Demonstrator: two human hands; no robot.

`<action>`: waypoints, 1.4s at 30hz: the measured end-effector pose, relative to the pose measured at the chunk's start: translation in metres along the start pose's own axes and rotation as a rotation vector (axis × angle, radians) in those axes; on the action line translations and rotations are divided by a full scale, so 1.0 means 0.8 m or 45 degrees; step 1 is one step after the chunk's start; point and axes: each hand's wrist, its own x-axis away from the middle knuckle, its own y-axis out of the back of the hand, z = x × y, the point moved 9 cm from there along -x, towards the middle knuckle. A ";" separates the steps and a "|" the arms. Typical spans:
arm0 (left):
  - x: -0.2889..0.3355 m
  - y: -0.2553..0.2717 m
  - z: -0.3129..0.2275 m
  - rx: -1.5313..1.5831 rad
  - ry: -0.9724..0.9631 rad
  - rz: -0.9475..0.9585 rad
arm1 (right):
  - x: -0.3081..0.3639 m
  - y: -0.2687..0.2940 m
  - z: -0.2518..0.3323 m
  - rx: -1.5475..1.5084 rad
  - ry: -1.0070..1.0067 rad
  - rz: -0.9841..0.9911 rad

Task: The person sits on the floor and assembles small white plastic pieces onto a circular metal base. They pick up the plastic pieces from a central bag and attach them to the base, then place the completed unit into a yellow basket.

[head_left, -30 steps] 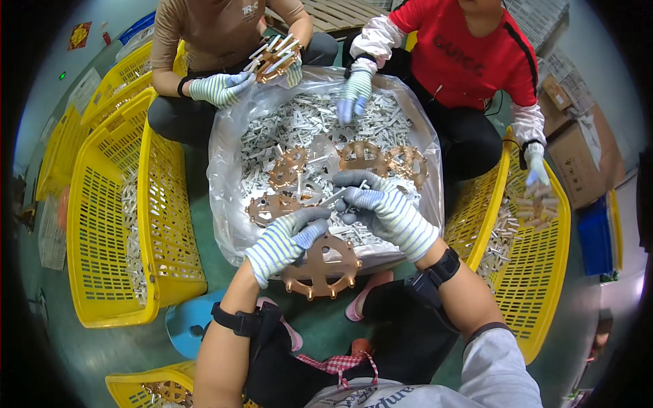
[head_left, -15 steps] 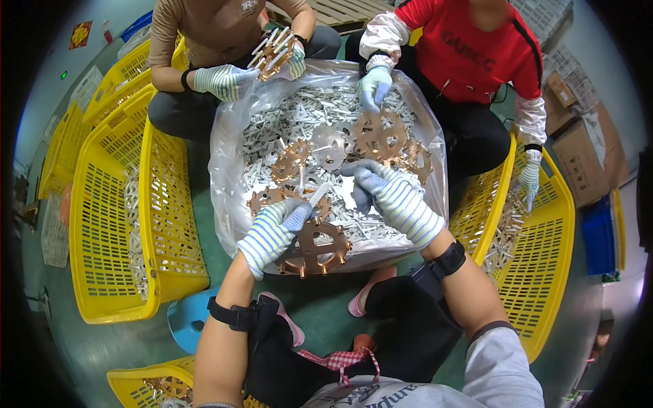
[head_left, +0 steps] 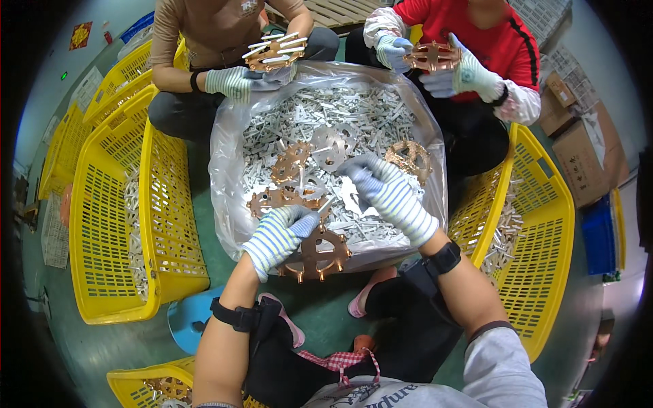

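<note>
My left hand (head_left: 280, 234), in a striped glove, is closed at the near side of a plastic-lined bin (head_left: 228, 163). It grips a copper-coloured spoked disc (head_left: 316, 255) with short pegs round its rim, which overhangs the bin's near edge. A pale strip (head_left: 327, 205) sticks out beside my left fingertips. Above the pile, my right hand (head_left: 393, 198) has its fingers bent together; whatever they hold is hidden. More copper discs (head_left: 292, 162) and a silver disc (head_left: 333, 147) lie on many loose pale strips (head_left: 320, 105) between my hands and the far side.
Across the bin, one person's gloved hands (head_left: 248, 83) hold a copper disc with white strips (head_left: 275, 53). Another person's gloved hands (head_left: 469, 75) hold a copper disc (head_left: 433, 57). Yellow baskets (head_left: 112, 265) (head_left: 537, 272) stand on both sides; a blue stool (head_left: 187, 323) is at left.
The person in red has lifted a copper disc from the pile into both hands. The other person's disc has tilted flatter. My left hand and its disc have shifted slightly right and nearer.
</note>
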 end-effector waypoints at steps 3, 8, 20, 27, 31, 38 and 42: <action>0.001 -0.004 -0.009 -0.073 -0.025 0.028 | 0.018 -0.041 0.052 0.800 0.581 0.133; 0.007 -0.007 -0.010 -0.080 0.053 0.099 | 0.030 -0.072 0.039 1.123 0.586 0.339; 0.017 0.006 -0.019 0.470 0.024 0.017 | 0.032 -0.024 0.066 0.414 0.262 0.117; 0.018 0.012 -0.036 0.112 -0.228 -0.069 | 0.044 -0.059 0.047 0.632 0.282 0.200; 0.023 0.006 -0.043 0.189 -0.257 -0.059 | 0.040 -0.055 0.038 0.569 0.220 0.165; 0.032 0.005 -0.059 0.098 -0.387 -0.120 | 0.049 -0.058 0.048 0.681 0.235 0.182; 0.042 0.007 -0.087 -0.056 -0.636 -0.268 | 0.050 -0.062 0.049 0.799 0.258 0.197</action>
